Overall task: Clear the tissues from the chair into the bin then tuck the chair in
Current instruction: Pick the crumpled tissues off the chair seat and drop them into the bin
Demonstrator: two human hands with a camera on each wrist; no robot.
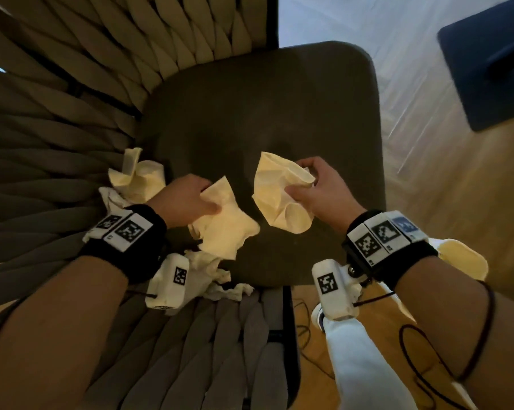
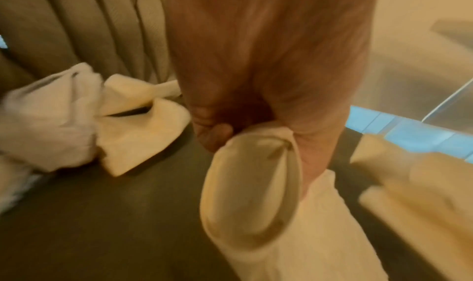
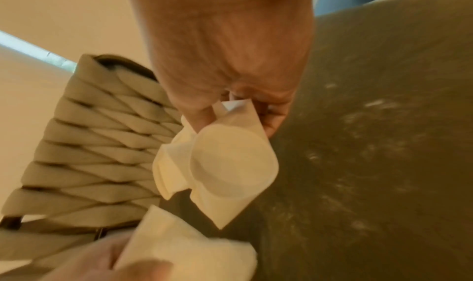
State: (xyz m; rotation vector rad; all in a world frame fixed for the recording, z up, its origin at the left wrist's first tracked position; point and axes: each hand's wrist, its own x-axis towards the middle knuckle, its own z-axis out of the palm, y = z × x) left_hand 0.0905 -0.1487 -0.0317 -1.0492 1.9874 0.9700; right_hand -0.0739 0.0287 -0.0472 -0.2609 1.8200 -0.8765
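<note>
A chair with a dark grey seat [image 1: 279,113] and a woven beige back [image 1: 57,84] fills the head view. My left hand [image 1: 190,196] pinches a crumpled cream tissue [image 1: 226,226] over the seat's near left part; the same tissue [image 2: 268,204] hangs from my fingers in the left wrist view. My right hand [image 1: 312,187] pinches a second crumpled tissue [image 1: 279,193], also seen as a folded tissue [image 3: 225,164] in the right wrist view. Two more tissues [image 1: 137,176] lie against the woven back, and another tissue [image 1: 217,279] lies at the seat's near edge.
A dark blue object [image 1: 492,63] stands on the floor at the upper right. Wooden floor [image 1: 427,179] lies right of the chair, with thin cables [image 1: 306,344] near its leg. A cream rounded thing [image 1: 462,255] shows behind my right wrist. No bin is in view.
</note>
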